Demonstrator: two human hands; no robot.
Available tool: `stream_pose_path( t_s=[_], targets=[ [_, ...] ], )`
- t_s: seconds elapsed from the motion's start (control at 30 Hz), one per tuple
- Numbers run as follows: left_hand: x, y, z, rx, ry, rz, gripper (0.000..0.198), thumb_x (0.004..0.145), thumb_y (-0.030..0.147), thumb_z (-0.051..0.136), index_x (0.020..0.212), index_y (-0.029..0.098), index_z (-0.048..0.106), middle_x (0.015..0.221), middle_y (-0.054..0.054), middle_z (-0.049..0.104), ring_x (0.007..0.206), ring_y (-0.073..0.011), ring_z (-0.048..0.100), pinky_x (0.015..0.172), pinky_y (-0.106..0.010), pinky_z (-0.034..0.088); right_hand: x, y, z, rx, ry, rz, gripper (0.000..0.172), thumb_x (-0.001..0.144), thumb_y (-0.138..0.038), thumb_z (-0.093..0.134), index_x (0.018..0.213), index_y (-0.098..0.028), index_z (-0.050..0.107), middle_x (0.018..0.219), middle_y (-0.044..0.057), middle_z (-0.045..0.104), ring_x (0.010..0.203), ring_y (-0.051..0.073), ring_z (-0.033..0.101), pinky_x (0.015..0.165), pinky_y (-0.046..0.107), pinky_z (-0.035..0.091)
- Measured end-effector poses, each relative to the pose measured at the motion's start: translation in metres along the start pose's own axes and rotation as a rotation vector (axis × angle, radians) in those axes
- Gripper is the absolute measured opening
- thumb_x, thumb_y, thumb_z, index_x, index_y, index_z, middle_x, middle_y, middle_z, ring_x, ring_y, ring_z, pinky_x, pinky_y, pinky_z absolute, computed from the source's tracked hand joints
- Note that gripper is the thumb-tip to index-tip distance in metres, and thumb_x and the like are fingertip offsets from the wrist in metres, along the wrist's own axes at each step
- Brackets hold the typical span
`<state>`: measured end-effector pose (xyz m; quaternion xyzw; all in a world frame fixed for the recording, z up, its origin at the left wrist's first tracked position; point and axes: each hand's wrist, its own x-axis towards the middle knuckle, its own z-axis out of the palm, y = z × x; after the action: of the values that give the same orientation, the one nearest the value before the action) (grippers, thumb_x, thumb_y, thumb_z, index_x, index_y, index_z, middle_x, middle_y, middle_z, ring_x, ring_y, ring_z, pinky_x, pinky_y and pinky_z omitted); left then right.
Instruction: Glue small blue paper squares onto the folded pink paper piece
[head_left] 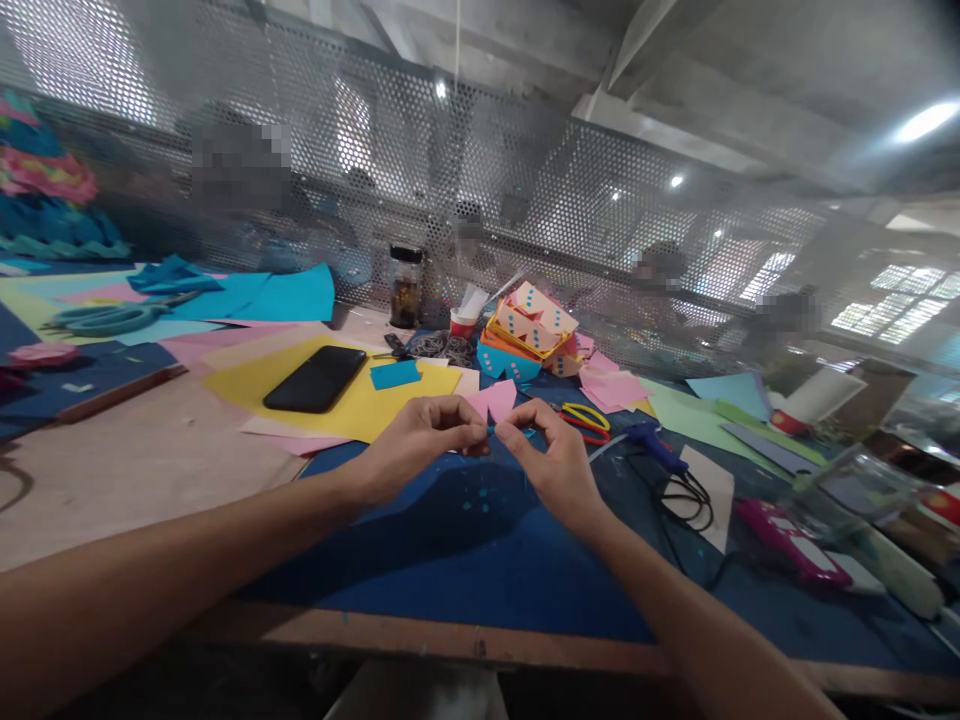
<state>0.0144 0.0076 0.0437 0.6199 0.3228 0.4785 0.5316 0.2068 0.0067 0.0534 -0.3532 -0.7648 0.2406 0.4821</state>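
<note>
My left hand point(442, 437) and my right hand point(551, 455) meet over the blue mat point(450, 585), thumbs and fingertips pinched close together. Between the tips shows a sliver of blue paper point(491, 430), largely hidden by my fingers. Just behind the fingertips is a notched pink paper piece point(495, 400); whether my fingers touch it I cannot tell. Tiny blue paper bits point(476, 500) are scattered on the mat below. A small blue paper rectangle point(395, 374) lies on yellow paper point(322, 385) beyond my left hand. Beside my right hand are scissors with yellow and red handles point(589, 420).
A black phone point(315, 378) rests on the yellow paper. Behind stand a pile of dotted paper shapes point(529, 325) and a lidded jar point(406, 288). To the right are a blue glue gun point(656, 445) with its cord and a magenta case point(791, 540). Teal scissors point(120, 315) lie left.
</note>
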Motion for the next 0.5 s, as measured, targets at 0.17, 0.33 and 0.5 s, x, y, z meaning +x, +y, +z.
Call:
stream_pose_path(
  t_s=[0.17,0.33,0.5],
  targets=[
    [0.0,-0.001,0.001,-0.07,-0.005,-0.008,0.016,0.084,0.029,0.071,0.083,0.013,0.069,0.079,-0.005,0.07,0.072,-0.0131,0.06,0.07,-0.025,0.044,0.001,0.002,0.0,0.017,0.008,0.004,0.01,0.092,-0.026,0.061,0.084,-0.02,0.062,0.084,0.0,0.063,0.082,0.016,0.059,0.078,0.027,0.046],
    [0.001,-0.005,0.002,-0.149,0.038,-0.076,0.019,0.079,0.027,0.077,0.092,0.015,0.07,0.087,-0.006,0.074,0.077,-0.0144,0.064,0.073,-0.026,0.047,0.002,0.009,-0.003,0.045,0.054,0.061,0.015,0.091,-0.032,0.062,0.085,-0.019,0.062,0.083,0.001,0.063,0.082,0.016,0.058,0.077,0.028,0.046],
    [0.0,-0.005,0.006,-0.133,-0.005,-0.09,0.024,0.075,0.028,0.081,0.092,0.014,0.071,0.084,-0.005,0.072,0.078,-0.0142,0.064,0.075,-0.027,0.048,0.001,0.009,-0.001,0.064,0.019,0.056,0.014,0.092,-0.031,0.062,0.086,-0.018,0.063,0.084,0.0,0.064,0.082,0.015,0.059,0.078,0.027,0.045]
  ],
)
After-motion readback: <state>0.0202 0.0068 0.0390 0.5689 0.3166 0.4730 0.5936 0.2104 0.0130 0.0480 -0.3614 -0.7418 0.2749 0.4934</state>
